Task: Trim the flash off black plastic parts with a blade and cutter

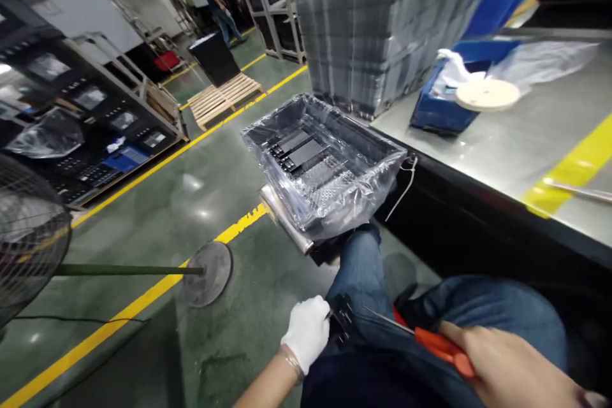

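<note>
Low in the middle of the frame, the left hand (307, 331), in a white glove, is closed around a small black plastic part (340, 322) held over the person's lap. At the lower right, the bare right hand (514, 373) is clamped on the orange handle of a thin pointed tool (421, 339), whose metal tip points toward the part and stops just short of it.

The part looks light and stiff, probably moulded plastic with thin ribs that could snap or mark if squeezed hard. It is likely best held by its outer edges, as the gloved fingers do now. The tool looks slim and rigid, with a sharp tip.

Above the knees, in the centre of the frame, sits a bin lined with clear plastic (322, 166), holding more black parts. A table (526, 146) runs along the right.
</note>
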The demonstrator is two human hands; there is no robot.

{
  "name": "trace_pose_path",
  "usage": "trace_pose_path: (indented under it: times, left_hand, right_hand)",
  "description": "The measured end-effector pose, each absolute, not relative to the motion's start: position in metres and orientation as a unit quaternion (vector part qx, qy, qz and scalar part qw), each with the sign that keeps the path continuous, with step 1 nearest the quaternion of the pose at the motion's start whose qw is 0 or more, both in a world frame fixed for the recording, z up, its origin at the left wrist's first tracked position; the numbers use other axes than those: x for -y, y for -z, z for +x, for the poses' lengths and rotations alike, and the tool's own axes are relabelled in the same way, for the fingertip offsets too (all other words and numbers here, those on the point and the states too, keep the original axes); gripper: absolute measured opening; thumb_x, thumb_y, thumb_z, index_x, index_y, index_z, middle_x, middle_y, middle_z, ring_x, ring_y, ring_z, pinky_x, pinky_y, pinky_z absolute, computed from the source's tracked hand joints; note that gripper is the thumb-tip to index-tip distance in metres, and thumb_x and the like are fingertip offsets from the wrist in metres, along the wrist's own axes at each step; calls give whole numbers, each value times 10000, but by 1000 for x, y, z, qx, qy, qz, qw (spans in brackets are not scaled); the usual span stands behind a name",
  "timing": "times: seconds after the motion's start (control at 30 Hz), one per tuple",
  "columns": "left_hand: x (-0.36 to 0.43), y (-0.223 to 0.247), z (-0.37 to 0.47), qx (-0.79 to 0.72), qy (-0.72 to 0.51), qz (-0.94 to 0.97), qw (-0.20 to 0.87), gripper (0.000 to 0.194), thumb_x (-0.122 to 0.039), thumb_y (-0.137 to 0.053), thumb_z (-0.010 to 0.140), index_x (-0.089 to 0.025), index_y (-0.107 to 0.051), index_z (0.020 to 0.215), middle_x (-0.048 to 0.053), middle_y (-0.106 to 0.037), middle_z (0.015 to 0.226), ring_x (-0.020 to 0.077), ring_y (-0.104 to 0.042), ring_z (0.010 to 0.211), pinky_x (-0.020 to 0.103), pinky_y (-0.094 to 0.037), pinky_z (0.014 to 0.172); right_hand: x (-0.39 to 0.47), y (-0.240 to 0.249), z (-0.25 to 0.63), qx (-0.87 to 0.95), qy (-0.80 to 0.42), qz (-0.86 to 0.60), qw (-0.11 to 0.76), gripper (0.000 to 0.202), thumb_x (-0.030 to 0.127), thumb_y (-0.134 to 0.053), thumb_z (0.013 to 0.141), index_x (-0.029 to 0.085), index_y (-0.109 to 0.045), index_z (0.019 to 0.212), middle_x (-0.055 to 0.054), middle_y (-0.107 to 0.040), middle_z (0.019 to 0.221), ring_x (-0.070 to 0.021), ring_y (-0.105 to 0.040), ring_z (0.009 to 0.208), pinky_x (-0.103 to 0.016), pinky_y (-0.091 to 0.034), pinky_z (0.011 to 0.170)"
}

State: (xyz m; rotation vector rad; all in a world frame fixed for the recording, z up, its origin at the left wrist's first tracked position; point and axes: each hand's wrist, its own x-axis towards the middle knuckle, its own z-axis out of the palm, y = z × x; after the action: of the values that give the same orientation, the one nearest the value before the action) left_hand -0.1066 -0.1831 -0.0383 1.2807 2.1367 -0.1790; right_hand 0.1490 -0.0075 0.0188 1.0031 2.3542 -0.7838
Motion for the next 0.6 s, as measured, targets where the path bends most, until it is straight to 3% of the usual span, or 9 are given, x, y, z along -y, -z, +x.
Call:
trace_pose_path:
  times: [0.07, 0.17, 0.47, 0.6]
  left_hand:
    - [184, 40, -107, -816, 72, 482, 311, 353, -108, -393, 867, -162, -701, 1033, 95, -669, 1064, 286, -640, 1031, 416, -475, 929]
    - [185, 39, -110, -820, 74, 478, 306, 353, -110, -390, 888, -160, -701, 1047, 94, -671, 1069, 286, -639, 1045, 411, -467, 938]
    - [181, 36, -111, -819, 74, 469, 321, 351, -113, -393, 905, -145, -703, 1068, 103, -672, 1091, 292, -634, 1062, 404, -464, 966]
    - [179, 35, -107, -826, 74, 460, 318, 345, -123, -404, 903, -157, -705, 1069, 102, -678, 1086, 287, -638, 1058, 395, -463, 966]
  right_hand:
    - [7, -26, 137, -842, 284, 345, 302, 292, 29, -560, 871, 212, -722, 1031, -58, -733, 899, -311, -711, 936, -395, -512, 801]
    - [6, -32, 119, -837, 274, 335, 336, 370, -25, -466, 870, 149, -698, 1098, -111, -731, 992, -358, -691, 1009, -443, -501, 850]
    - [5, -14, 101, -848, 282, 322, 312, 331, 11, -459, 909, 109, -704, 1109, -154, -727, 972, -385, -698, 989, -423, -505, 814]
    - [6, 1, 108, -860, 289, 337, 252, 292, -5, -559, 829, 151, -753, 983, -113, -736, 880, -367, -717, 907, -402, -522, 766]
